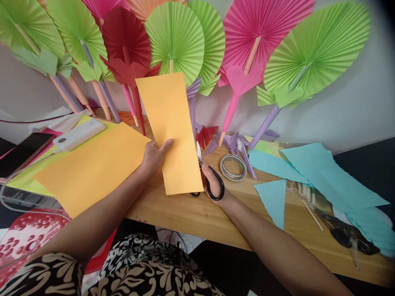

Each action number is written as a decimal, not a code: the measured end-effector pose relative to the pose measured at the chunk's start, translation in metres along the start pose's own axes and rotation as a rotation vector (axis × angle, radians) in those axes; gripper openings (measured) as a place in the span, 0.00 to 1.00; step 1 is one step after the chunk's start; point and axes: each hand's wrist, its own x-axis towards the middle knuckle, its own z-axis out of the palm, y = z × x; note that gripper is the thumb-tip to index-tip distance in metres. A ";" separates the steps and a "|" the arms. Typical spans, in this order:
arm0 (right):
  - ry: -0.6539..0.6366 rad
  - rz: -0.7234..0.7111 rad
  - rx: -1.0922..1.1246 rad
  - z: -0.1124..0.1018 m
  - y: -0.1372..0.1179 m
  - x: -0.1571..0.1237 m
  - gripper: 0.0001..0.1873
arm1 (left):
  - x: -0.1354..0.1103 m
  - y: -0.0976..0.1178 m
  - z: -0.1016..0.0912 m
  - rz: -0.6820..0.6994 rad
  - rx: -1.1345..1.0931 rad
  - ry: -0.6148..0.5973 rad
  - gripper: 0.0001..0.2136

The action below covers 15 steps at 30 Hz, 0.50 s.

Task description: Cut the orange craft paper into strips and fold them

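My left hand (155, 156) pinches the left edge of an upright strip of orange paper (173, 123), thumb on its front. My right hand (212, 185) grips black-handled scissors (206, 176) at the strip's right edge, with the blades pointing up along the paper. A larger orange sheet (92, 168) lies flat on the wooden table (197, 213) to the left of my left hand.
Pleated paper fans (175, 37) in green, pink and red lean on the wall behind. A tape roll (233, 167) lies right of the scissors. Teal paper pieces (324, 176) and a second pair of scissors (345, 234) sit right. A power bank (78, 135) and phone (24, 150) lie left.
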 end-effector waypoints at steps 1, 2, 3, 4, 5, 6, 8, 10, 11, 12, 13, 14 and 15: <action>0.020 -0.020 -0.016 0.000 0.000 0.000 0.27 | -0.001 0.000 0.001 -0.014 -0.007 -0.010 0.27; 0.032 -0.038 -0.028 0.000 0.001 0.001 0.26 | -0.002 0.001 0.002 -0.022 -0.012 -0.014 0.27; 0.036 -0.050 -0.034 0.000 0.000 0.001 0.26 | -0.002 0.001 0.002 -0.025 -0.016 -0.014 0.27; 0.037 -0.056 -0.037 0.000 0.000 0.001 0.25 | -0.003 0.001 0.003 -0.025 -0.019 -0.009 0.27; 0.039 -0.059 -0.041 0.001 0.000 0.001 0.24 | -0.003 0.001 0.003 -0.024 -0.020 -0.005 0.27; 0.045 -0.059 -0.046 0.001 -0.001 0.000 0.24 | -0.003 0.000 0.003 -0.021 -0.022 0.000 0.27; 0.070 -0.056 -0.069 0.002 -0.002 -0.001 0.25 | -0.003 -0.001 0.002 -0.010 -0.028 0.009 0.27; 0.100 -0.053 -0.100 0.003 -0.004 -0.002 0.27 | -0.002 -0.003 0.002 -0.003 -0.031 0.013 0.27; 0.110 -0.050 -0.113 0.003 -0.005 -0.002 0.27 | -0.003 -0.004 0.002 -0.004 -0.029 0.011 0.27; 0.117 -0.047 -0.123 0.004 -0.006 -0.003 0.28 | -0.003 -0.004 0.002 -0.008 -0.024 0.009 0.27; 0.120 -0.043 -0.130 0.004 -0.006 -0.003 0.28 | -0.003 -0.004 0.002 -0.014 -0.017 0.005 0.26; 0.122 -0.039 -0.137 0.004 -0.007 -0.003 0.28 | -0.003 -0.004 0.001 -0.020 -0.010 0.001 0.26; 0.123 -0.037 -0.145 0.004 -0.008 -0.003 0.29 | -0.004 -0.004 0.001 -0.025 -0.004 -0.003 0.26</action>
